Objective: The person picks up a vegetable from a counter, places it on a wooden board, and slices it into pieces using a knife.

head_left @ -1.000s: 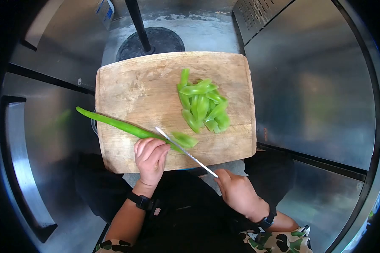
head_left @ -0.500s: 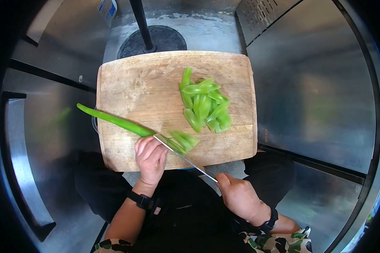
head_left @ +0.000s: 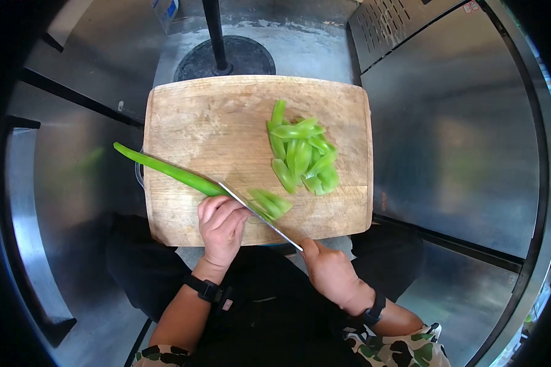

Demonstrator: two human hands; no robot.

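Note:
A long green celery stalk (head_left: 165,170) lies slantwise on the wooden cutting board (head_left: 208,131), its thin end sticking out past the left edge. My left hand (head_left: 221,229) presses its wide part down with curled fingers, close beside the blade. In my right hand (head_left: 332,272) is a knife (head_left: 265,221), seen nearly edge-on, fist wrapped round the hidden handle. The blade crosses the stalk right at my left fingertips. Several freshly cut slices (head_left: 270,203) lie just right of the blade. A heap of pale green slices (head_left: 301,153) rests on the board's right half.
Stainless-steel cabinet fronts stand close on the left (head_left: 73,177) and right (head_left: 453,134). Beyond the board, a black pole (head_left: 214,33) rises from a round base (head_left: 251,58) on the floor. My knees are under the board's near edge.
The knife and my right hand have moved left and slightly up in view. My left hand stays on the stalk. The board appears shifted slightly right.

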